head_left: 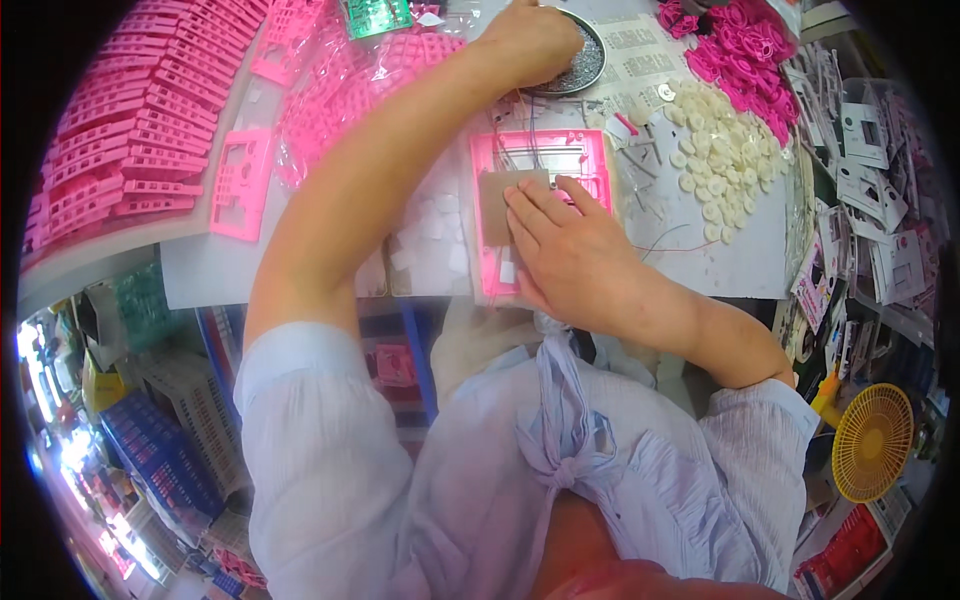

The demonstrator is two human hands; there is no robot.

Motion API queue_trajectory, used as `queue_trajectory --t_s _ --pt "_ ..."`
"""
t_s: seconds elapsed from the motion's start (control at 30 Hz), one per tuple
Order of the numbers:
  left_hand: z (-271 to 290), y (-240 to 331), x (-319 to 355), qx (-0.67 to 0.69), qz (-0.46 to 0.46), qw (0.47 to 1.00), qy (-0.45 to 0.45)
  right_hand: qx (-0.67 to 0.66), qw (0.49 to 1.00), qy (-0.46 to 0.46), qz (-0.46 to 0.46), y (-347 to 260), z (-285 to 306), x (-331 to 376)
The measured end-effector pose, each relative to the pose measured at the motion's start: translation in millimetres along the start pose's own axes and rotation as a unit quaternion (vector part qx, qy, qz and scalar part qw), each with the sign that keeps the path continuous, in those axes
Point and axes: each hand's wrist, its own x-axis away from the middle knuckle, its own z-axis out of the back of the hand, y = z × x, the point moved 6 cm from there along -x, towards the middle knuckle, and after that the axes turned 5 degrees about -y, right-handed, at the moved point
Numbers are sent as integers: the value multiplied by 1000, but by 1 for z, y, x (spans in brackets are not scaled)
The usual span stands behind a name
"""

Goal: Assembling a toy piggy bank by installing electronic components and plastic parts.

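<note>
Pink frame (pixel 484 165): on table (pixel 690 270), in front of torso
Card (pixel 500 218): lies over frame's left part
Right hand (pixel 572 238): fingers extended, nearly flat on card and frame, nothing clasped
Left hand (pixel 532 45): fingers curled down at dish (pixel 604 68); can't tell if it grips any bits (pixel 590 58)
White discs (pixel 728 160): piled right of frame

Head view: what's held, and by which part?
Right hand rests on brown cardboard-like square, right side, without gripping. Left hand, at round black-rimmed dish: cannot tell.
</note>
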Motion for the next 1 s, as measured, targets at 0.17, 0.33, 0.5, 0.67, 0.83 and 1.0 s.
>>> queue_trajectory --t_s 0.17,0.33,0.5,0.67,0.83,1.0 --pt "18 -17 -3 -5 70 997 -27 1 1000 -1 12 -1 -5 1" --pt "-8 -34 -12 -49 87 985 -140 -10 1000 10 -3 -1 -7 2" --pt "31 -38 14 -25 119 988 -94 -17 1000 21 4 -6 -4 0" --pt "83 -22 69 223 185 944 156 -57 998 15 -9 4 1 -1" --pt "74 57 177 499 225 833 83 -117 989 87 28 10 3 10" --pt "63 96 210 370 205 897 127 -427 899 -95 -15 72 16 13"
